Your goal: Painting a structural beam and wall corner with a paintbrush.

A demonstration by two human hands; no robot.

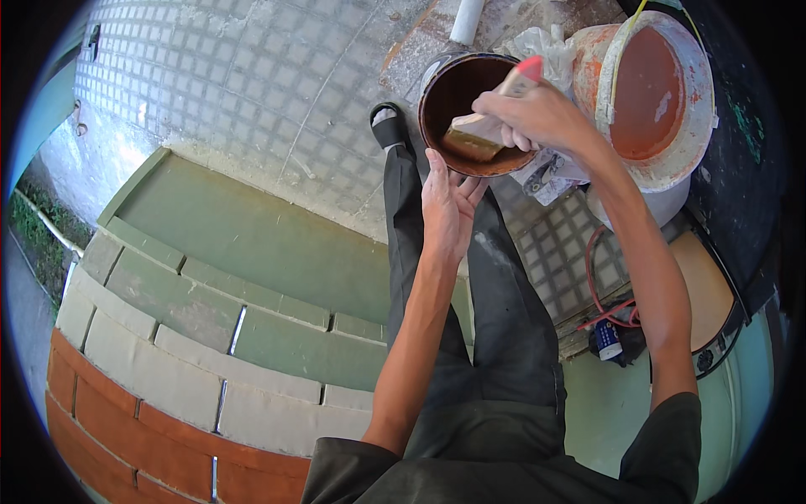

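Note:
My right hand (535, 116) is closed round the wooden handle of a wide paintbrush (482, 129) with a red handle end. The brush's bristles are down inside a round paint can (425, 113), against its near inner wall, and look wet with brown paint. Dark reddish-brown paint coats the can's inside. From the near side, my left hand (450, 198) supports the can, its thumb up by the rim and its fingers partly hidden beneath it. To the right of the can stands a large paint-smeared bucket (699, 120) holding reddish-brown liquid.
Blocks painted green (302, 349), off-white (157, 365) and orange-brown (145, 447) fill the lower left. A pipe piece (467, 22) and plastic bag (548, 47) lie beyond the can. A red hose (592, 264), a small blue-and-white container (607, 340) and a tan-topped object (702, 286) are at right.

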